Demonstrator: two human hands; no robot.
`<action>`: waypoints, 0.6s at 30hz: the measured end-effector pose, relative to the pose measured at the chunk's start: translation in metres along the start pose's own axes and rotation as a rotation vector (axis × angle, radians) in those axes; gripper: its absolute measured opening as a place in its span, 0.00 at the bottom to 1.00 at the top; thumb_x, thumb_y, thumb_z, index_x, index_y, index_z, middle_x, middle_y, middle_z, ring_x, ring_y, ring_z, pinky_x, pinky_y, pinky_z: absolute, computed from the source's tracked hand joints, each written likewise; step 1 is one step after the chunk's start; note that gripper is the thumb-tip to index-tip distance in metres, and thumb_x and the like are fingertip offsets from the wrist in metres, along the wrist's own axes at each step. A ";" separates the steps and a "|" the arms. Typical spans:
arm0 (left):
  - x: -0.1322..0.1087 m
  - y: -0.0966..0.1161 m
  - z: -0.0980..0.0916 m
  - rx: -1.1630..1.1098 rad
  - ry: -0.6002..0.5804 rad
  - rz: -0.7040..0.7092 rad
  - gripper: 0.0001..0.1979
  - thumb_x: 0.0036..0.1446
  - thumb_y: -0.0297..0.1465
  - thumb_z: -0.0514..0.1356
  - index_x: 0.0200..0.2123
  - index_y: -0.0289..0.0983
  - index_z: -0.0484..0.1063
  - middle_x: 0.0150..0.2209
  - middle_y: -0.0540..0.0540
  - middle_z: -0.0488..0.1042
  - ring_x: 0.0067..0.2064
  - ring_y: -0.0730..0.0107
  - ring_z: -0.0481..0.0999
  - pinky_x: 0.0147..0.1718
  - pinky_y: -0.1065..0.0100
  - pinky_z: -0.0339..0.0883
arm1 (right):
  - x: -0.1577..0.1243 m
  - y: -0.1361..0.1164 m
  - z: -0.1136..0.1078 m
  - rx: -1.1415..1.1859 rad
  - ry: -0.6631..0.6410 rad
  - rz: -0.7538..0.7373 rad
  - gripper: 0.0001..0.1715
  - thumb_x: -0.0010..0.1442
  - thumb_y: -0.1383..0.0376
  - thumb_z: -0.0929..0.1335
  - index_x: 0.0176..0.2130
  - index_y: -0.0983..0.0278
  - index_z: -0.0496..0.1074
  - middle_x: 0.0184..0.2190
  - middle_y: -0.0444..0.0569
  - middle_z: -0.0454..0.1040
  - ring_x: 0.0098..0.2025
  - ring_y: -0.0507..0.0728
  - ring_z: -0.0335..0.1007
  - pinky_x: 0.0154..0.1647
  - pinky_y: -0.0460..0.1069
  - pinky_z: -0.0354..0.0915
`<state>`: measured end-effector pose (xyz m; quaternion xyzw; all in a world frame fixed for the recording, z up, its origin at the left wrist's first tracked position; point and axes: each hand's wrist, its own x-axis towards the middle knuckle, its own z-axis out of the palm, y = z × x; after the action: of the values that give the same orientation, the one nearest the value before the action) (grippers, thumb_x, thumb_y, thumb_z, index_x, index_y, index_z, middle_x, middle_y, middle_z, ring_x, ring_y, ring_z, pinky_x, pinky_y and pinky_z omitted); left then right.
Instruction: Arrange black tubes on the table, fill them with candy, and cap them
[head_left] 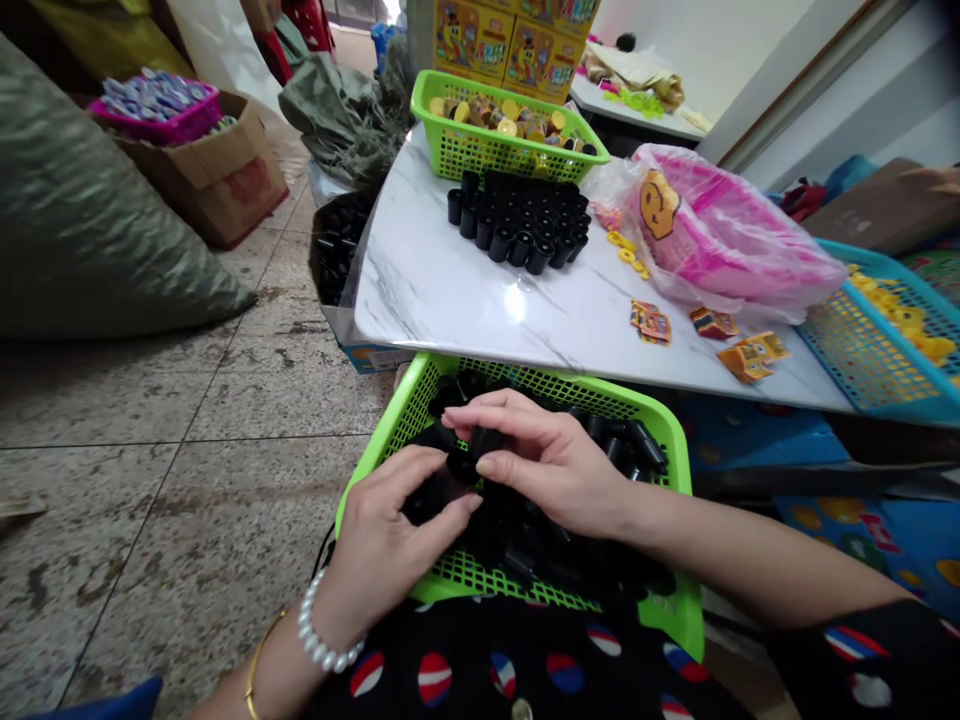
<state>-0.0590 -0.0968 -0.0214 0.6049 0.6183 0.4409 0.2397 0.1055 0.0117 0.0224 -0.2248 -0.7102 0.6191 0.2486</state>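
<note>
Black cylinder (486, 442), small and glossy, one: held above the near basket, between the two hands; whether it is a single piece or two set end to end cannot be told.

Right hand (555, 460): thumb and foremost fingers pinching the cylinder from the right; remaining fingers extended over its far side.

Left hand (394, 525): thumb and forefinger curved about the cylinder's near left end, other fingers folded and partly hidden; white bead bracelet (322, 625) and gold-coloured bangle (259, 665) at the wrist.

Near basket (375, 450), green, perforated: below the hands, just beside the table edge, containing loose black cylinders (646, 445), many lying on their sides.

Table (420, 290), white, marble-patterned: bearing a close-set block of upright black cylinders (517, 220) toward the far left.

Far basket (435, 150), green: behind that block, filled with yellow-ended pieces (507, 127); printed yellow cartons (476, 40) stacked beyond.

Table, right side: pink basket (720, 220) under clear plastic; yellow rings (626, 252); printed packets (651, 322); blue basket (862, 340) with yellow pieces (904, 315).

Floor, far left: bulging grey-green sack (97, 220); cardboard box (217, 180) carrying a magenta basket (161, 130).
</note>
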 end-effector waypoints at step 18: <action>-0.008 -0.006 -0.003 -0.014 0.095 0.054 0.09 0.54 0.31 0.65 0.41 0.44 0.75 0.39 0.49 0.80 0.39 0.66 0.80 0.37 0.72 0.76 | -0.004 0.012 0.024 -0.029 0.140 -0.181 0.19 0.62 0.63 0.70 0.53 0.53 0.75 0.44 0.51 0.74 0.47 0.56 0.72 0.52 0.53 0.69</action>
<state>-0.0635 -0.1042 -0.0265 0.5981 0.6092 0.4798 0.2025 0.0938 -0.0076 0.0080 -0.2061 -0.7173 0.5666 0.3492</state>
